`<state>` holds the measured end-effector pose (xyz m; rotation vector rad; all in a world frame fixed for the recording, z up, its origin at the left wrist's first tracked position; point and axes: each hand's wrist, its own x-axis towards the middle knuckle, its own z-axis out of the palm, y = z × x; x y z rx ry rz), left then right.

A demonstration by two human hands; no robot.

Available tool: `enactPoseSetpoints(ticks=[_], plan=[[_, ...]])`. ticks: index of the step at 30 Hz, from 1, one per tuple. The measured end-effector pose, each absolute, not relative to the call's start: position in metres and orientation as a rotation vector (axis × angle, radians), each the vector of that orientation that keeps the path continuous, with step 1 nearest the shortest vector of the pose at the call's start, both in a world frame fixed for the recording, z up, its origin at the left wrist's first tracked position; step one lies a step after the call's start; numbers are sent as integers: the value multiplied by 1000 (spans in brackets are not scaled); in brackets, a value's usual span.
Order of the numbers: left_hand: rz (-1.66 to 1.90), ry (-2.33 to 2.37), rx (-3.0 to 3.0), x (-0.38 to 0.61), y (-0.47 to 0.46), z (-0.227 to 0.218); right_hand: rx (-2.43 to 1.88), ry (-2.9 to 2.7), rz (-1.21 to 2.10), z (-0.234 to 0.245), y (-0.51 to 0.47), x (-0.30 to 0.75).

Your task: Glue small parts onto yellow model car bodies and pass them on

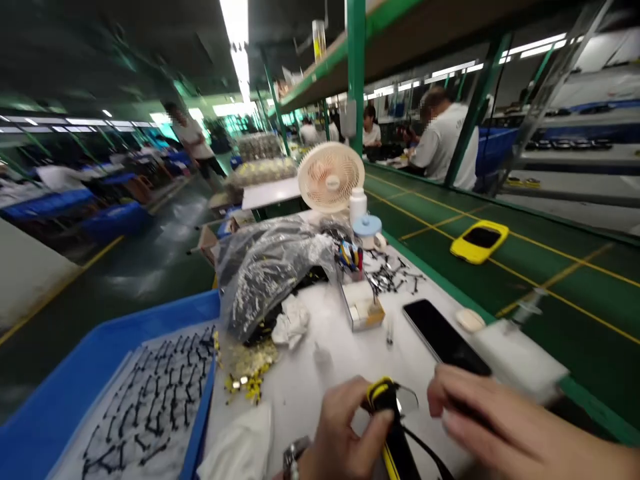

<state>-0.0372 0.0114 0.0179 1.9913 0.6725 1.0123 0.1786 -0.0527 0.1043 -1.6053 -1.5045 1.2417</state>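
The left hand (pixel 345 420) grips a yellow-and-black plastic part (pixel 386 395). The right hand (pixel 500 420), open, hovers beside it, near a smartphone (pixel 445 333).

Your left hand (pixel 345 427) grips a black-and-yellow plastic piece (pixel 395 433), its yellow end (pixel 383 393) rising above your fingers (pixel 350 407) and its long black body running down past them, out of view. A clear plastic tab (pixel 407 400) sticks out just right of that yellow end, and a thin black cord (pixel 425 453) trails down to the right below it. Your right hand (pixel 505 420), blurred, hangs just beside the piece, not touching it.
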Motion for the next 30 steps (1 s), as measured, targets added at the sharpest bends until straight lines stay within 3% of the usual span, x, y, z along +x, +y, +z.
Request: enactPoseSetpoints(ticks=[4,8,15,30], plan=[[1042,543,2011,-32,21,36,-1623,-1170,1465,58,-72,179],[1027,543,1994,-31,20,38,-1381,-954,1613,28,-97,158],[1086,536,1922,-24,20,31,-1104,-752,1406,28,-94,130],[977,528,1759,-18,20,31,-1074,-645,1432,23,-94,135]])
